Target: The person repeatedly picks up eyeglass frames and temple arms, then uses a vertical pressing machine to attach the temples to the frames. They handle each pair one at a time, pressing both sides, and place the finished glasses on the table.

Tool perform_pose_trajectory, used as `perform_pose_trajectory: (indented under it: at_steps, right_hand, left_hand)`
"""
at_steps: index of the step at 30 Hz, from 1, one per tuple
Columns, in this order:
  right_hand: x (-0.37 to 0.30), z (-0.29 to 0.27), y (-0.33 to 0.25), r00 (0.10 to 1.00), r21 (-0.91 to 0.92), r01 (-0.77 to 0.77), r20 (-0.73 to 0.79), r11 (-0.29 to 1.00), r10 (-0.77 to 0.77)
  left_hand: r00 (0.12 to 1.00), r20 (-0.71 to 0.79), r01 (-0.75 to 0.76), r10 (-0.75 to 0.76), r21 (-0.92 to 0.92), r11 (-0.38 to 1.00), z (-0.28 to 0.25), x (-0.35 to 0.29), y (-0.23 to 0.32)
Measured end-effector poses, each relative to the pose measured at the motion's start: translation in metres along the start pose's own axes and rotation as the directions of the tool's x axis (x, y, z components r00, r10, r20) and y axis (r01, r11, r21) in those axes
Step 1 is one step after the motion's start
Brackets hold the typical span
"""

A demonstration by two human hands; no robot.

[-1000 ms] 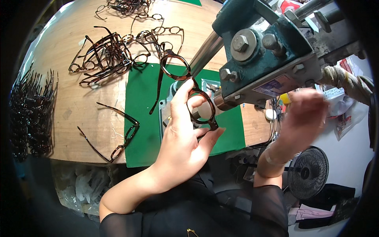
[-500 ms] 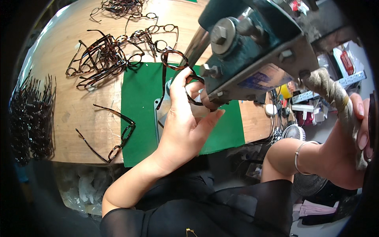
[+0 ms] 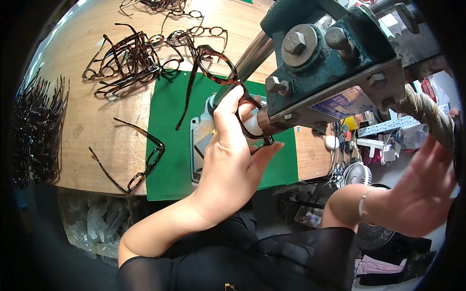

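Note:
My left hand (image 3: 230, 155) is closed on a tortoiseshell eyeglass frame (image 3: 212, 76), gripping it by the rim and bridge. One rim is around the white and brown tip (image 3: 264, 122) at the lower end of a dark green hand press (image 3: 335, 63). A temple of the frame hangs down to the left. At the right, my right hand (image 3: 417, 189) is blurred, its fingers stretched up beside the press's cloth-wrapped lever (image 3: 427, 110). Whether the fingertips touch the lever I cannot tell. The press hides part of the held frame.
A green mat (image 3: 167, 160) lies under the press on the wooden table (image 3: 92, 145). One eyeglass frame (image 3: 156, 155) lies at the mat's left edge. Beyond it is a heap of tortoiseshell frames (image 3: 131, 60), and dark temples (image 3: 41, 131) are bundled far left. A small fan (image 3: 357, 174) stands right.
My right hand has loosened from the lever, its fingers now straightened. The lever and press head appear higher and farther right in view. My left hand still holds the eyeglass frame at the press tip.

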State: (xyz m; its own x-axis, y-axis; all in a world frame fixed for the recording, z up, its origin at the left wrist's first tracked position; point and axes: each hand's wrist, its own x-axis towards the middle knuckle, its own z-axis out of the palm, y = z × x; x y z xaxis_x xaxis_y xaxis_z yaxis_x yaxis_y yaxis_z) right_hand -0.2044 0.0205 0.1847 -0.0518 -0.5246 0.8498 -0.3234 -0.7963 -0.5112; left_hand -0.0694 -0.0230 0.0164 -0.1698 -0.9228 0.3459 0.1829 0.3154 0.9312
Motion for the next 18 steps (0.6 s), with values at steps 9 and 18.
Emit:
perform_pose_trajectory:
  at_steps: [9,18]
  right_hand:
    - [-0.222,-0.026,0.155,0.710,-0.608,-0.159,0.477,0.778,0.518]
    - [-0.226,-0.030,0.152,0.736,-0.755,-0.058,0.410,0.653,0.539]
  left_hand:
    - [1.000,0.009,0.004,-0.005,0.043,0.999,-0.014,-0.018,0.008]
    - [0.995,-0.036,0.064,-0.094,-0.485,0.872,-0.040,-0.047,0.000]
